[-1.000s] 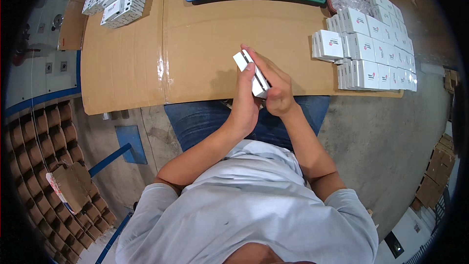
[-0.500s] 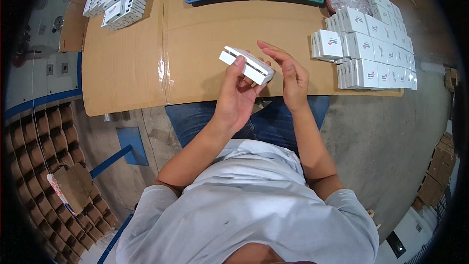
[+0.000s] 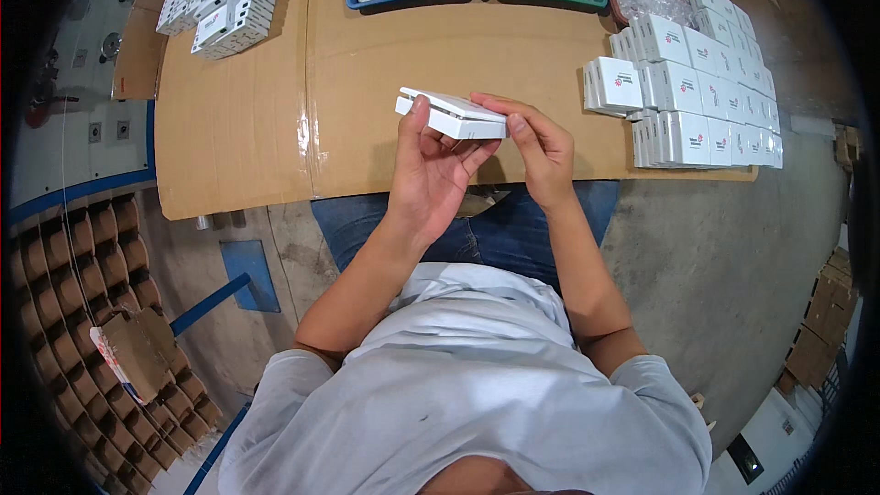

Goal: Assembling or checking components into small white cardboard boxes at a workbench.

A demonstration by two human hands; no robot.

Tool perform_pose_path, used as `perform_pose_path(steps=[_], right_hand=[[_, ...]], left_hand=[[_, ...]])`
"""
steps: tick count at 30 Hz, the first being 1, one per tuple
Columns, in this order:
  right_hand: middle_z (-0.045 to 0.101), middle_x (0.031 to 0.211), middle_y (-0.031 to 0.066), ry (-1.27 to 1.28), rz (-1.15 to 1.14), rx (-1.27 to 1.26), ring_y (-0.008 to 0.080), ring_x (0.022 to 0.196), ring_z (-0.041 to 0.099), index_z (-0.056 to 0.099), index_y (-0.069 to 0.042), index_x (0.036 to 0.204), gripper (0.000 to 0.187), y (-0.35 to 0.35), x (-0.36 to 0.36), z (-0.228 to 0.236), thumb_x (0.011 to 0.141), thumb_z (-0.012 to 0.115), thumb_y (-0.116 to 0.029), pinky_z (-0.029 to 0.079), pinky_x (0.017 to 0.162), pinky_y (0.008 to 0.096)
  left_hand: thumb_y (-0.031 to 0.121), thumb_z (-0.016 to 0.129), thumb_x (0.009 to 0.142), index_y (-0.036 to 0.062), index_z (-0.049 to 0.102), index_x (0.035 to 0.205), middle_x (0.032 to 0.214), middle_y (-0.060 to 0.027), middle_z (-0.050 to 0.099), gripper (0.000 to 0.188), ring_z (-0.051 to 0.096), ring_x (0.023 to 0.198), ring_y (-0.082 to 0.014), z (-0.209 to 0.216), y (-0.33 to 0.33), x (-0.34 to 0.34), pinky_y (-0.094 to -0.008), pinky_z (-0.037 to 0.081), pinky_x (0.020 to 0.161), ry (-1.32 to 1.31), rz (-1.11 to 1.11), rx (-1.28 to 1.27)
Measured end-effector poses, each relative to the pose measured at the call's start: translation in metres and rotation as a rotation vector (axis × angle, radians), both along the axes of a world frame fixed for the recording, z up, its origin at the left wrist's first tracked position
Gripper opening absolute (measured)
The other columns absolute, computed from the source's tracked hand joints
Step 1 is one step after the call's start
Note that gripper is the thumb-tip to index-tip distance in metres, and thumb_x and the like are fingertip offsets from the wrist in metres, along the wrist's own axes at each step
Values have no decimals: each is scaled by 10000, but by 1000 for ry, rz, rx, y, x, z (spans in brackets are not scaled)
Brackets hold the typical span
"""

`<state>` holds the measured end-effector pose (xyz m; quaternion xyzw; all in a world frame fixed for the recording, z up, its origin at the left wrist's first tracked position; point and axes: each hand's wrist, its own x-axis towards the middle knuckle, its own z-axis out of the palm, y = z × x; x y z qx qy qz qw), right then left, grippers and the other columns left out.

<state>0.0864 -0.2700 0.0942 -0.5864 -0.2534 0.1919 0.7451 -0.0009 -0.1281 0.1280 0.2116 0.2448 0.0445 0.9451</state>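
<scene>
Above brown cardboard (image 3: 376, 60), white box (image 3: 458, 118) clamped in left hand (image 3: 424, 179), right hand (image 3: 547, 151) pinched at its end.

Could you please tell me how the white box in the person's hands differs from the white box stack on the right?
The white box is a single piece; the white box stack holds many.
The white box is held up by the left hand; the white box stack rests on the cardboard surface.
The white box shows a dark gap along its side; the white box stack shows printed faces.
Both are white.
</scene>
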Motion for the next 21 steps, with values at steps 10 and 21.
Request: perform_pose_path(steps=[10,21], right_hand=[[616,1390,232,-216,5,-90,310,1329,566,626,80,1317,447,-3,7,1,1075,518,-279,398,1149,415],[641,1375,202,-80,66,25,276,1313,585,640,40,1332,402,-5,2,7,998,649,-185,420,1131,386]], left_hand=[[402,582,1041,28,519,1339,1300,-133,603,482,619,1207,-252,-6,-5,-2,-424,499,1079,-99,53,104],[82,782,906,1,433,1454,1274,-87,597,654,588,1175,-157,-19,-9,-1,-313,489,1027,-55,146,485]])
